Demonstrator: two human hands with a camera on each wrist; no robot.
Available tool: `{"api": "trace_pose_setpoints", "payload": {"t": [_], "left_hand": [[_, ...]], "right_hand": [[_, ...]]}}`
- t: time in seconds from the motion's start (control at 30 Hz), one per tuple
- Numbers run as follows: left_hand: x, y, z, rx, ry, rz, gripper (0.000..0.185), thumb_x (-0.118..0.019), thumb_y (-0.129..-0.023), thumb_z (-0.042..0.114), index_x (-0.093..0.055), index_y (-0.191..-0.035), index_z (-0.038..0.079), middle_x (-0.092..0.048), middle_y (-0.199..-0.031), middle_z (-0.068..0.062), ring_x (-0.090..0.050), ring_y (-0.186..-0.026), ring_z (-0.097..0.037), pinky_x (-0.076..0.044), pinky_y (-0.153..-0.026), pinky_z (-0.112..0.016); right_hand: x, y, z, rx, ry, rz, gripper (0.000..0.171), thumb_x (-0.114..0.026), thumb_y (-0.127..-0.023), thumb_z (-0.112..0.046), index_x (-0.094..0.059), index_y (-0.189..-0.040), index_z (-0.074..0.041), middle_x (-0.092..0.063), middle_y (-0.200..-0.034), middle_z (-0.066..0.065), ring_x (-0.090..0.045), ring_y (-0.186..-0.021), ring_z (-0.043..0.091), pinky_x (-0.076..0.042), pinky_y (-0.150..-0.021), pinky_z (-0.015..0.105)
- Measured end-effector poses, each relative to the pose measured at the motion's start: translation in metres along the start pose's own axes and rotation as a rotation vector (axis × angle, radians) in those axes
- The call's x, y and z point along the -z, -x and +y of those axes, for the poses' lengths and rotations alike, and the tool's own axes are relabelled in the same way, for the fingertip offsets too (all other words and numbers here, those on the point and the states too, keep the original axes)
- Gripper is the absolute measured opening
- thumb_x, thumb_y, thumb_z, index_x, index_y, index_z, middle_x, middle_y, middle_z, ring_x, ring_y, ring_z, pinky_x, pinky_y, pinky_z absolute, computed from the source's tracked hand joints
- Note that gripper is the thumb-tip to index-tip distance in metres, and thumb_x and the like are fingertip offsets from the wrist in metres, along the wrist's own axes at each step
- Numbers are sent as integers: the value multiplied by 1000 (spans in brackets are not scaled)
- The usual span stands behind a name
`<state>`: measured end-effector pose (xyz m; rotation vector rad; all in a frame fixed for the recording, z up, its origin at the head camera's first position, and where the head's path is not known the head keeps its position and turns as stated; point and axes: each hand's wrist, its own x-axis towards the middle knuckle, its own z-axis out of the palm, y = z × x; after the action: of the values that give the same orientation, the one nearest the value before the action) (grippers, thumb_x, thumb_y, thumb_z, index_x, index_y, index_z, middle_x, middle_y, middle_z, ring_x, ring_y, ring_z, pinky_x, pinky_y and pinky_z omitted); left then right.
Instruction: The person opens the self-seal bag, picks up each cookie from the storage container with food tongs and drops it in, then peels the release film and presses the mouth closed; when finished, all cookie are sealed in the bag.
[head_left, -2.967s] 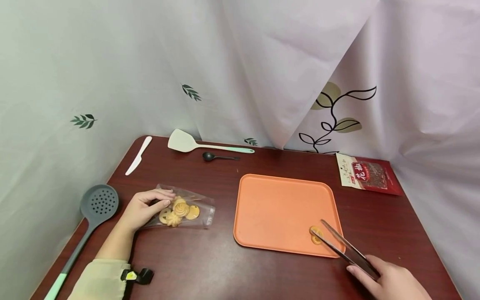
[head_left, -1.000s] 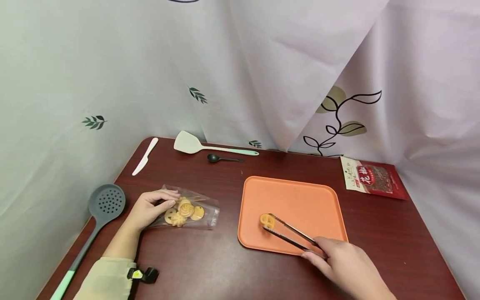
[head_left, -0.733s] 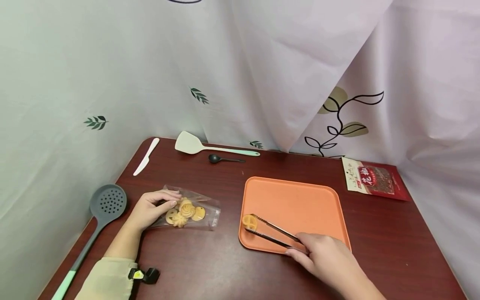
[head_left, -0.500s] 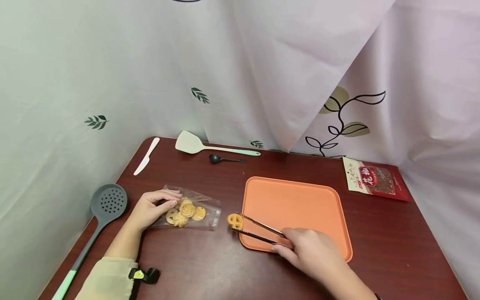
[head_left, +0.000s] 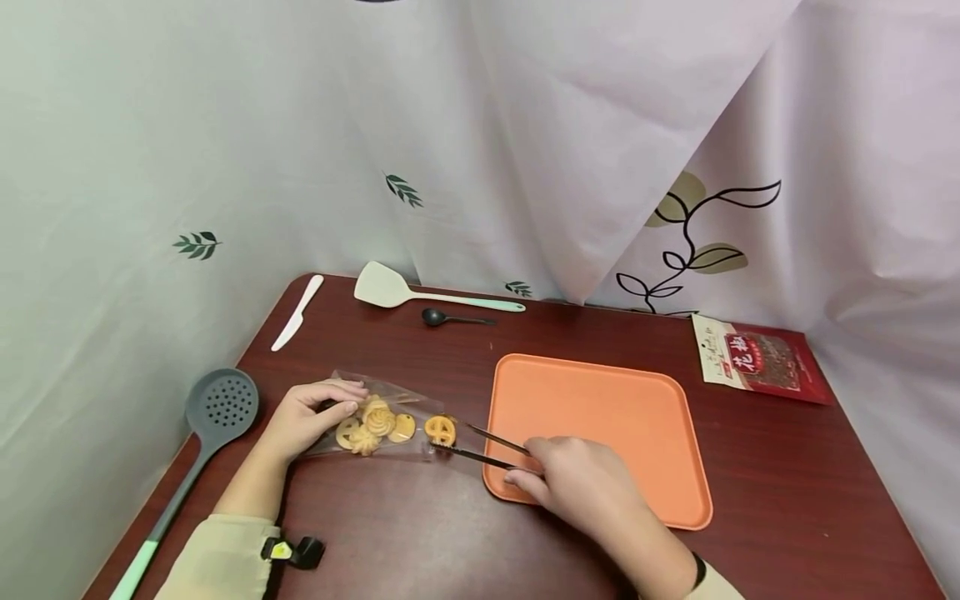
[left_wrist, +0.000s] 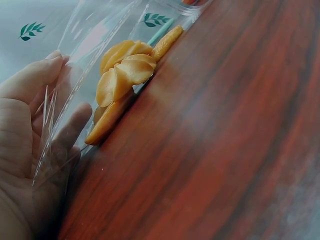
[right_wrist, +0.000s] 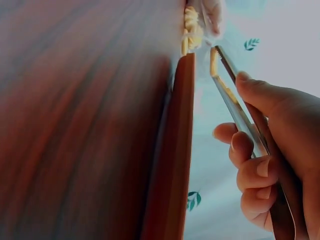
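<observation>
The right hand [head_left: 581, 483] is squeezing tongs [head_left: 483, 446] on a brittle, light cookie [head_left: 440, 429] by its edges at the bag [head_left: 405, 408] mouth, near the desk's [head_left: 420, 533] left edge; the left hand [head_left: 300, 417] is pinching the bag.

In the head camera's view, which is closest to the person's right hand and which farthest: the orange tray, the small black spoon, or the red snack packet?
From the right hand:
1. Orange tray: right beside it, the hand overlapping its near left corner.
2. Small black spoon: at the table's back edge, to the left.
3. Red snack packet: at the far right, plainly farthest.
</observation>
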<state>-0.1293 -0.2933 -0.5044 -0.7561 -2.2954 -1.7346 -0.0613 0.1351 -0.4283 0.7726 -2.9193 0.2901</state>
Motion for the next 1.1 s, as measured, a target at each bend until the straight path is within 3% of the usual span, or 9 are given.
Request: {"api": "trace_pose_setpoints", "payload": {"t": [0.3,0.5,0.77,1.1], "left_hand": [[-1,0,-1,2,-6,-2,29,-72,-85,-25,-81,-102,-3,-78,-109,-21,-70,-119,-14,-52,-103,-21],[-2,-2,0,-43,9,-10,29,-71,-84,-27,-80,-102,-6,-78,-107,-21,-71,-117,-14,-53,-103,-22],[-1,-2,0,-65,41,-6,30,-70,-84,-28,-80,-102,-5,-78,-107,-21,-71,-116,-14,-54,-101,-22],[0,-2,-1,-39,39,-15,30,-70,-86,-26,-80,-103,-3,-76,-107,-26,-72,-114,-12,-56,-98,-22]], "right_hand": [[-9,-10,-10,51,49,22,47,-75,-94,-59,-51,-75,-24,-33,-59,-13,-38,-50,9,-36,-44,32],[-10,-20,-21,42,31,17,48,-73,-96,-60,-50,-74,-24,-38,-60,-12,-44,-50,11,-39,-44,34],[-9,-36,-33,49,34,-4,45,-71,-97,-61,-60,-77,-22,-54,-65,-10,-60,-56,15,-49,-46,36],[-5,-39,-24,25,24,-37,44,-75,-96,-59,-58,-78,-22,-43,-60,-11,-53,-55,13,-44,-46,35]]}}
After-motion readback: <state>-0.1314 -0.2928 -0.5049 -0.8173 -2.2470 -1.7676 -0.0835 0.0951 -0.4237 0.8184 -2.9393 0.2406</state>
